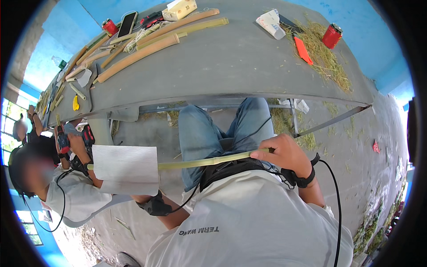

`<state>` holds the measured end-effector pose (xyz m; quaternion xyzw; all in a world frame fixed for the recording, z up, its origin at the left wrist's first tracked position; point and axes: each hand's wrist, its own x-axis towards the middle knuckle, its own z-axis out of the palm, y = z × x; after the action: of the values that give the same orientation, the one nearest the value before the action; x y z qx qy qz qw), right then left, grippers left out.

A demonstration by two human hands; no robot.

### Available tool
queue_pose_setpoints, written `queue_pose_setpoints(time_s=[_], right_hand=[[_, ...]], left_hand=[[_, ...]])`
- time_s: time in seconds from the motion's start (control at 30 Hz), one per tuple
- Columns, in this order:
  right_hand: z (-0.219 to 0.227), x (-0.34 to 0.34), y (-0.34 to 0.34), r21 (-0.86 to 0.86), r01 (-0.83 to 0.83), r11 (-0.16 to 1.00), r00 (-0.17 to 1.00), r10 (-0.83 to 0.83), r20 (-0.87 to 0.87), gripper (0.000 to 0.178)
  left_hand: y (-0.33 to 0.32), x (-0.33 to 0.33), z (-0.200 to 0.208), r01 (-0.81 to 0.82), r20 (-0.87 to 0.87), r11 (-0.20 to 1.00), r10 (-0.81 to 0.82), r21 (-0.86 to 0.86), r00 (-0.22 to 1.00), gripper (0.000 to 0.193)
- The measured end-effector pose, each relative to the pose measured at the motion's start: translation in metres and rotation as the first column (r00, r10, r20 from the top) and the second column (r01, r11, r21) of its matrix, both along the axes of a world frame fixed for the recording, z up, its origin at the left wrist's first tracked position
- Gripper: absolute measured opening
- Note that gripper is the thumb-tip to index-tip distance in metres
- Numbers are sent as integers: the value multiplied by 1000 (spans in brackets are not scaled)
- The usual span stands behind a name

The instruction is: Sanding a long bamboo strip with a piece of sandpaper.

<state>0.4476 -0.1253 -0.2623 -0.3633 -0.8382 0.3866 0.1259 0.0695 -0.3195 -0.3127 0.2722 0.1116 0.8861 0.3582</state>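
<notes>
A thin green bamboo stick point(200, 163) lies crosswise above my lap. My right hand point(283, 153) is closed round its right end, thumb and fingers pressed on it. A white paper sheet point(126, 169), perhaps a tissue, hangs over the left part of the stick. My left forearm runs up behind this sheet, which hides my left hand and its fingers. The stick's left tip point(90, 167) shows past the sheet's far edge.
On the grey table point(213, 66) lie bamboo pieces point(140, 57), a phone point(128, 24), an orange-handled knife point(303, 50), dry shavings point(331, 66) and a red can point(332, 36). At left, a co-worker point(73, 196) holds a red-and-black power tool point(63, 140). A black cable point(336, 200) hangs by my right wrist.
</notes>
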Motion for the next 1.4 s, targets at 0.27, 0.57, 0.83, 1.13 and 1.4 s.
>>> queue_pose_setpoints(time_s=[0.27,0.57,0.83,1.13,1.4], right_hand=[[3,-2,0,1,-5,1000,1000,5,-18,54],[3,5,1,7,-40,999,997,40,-61,49],[14,-23,-7,49,-27,998,1000,27,14,52],[2,-6,7,-47,-80,996,992,75,-103,44],[4,5,4,-108,79,991,996,-73,59,44]], left_hand=[[1,3,-2,-9,1,1000,9,-17,1000,47],[3,11,-5,-6,2,999,7,-43,1000,49],[5,21,-17,-5,2,995,5,-101,1000,51],[-2,1,-12,-30,-19,994,28,-108,999,53],[3,7,-20,-60,-19,981,58,-183,998,54]])
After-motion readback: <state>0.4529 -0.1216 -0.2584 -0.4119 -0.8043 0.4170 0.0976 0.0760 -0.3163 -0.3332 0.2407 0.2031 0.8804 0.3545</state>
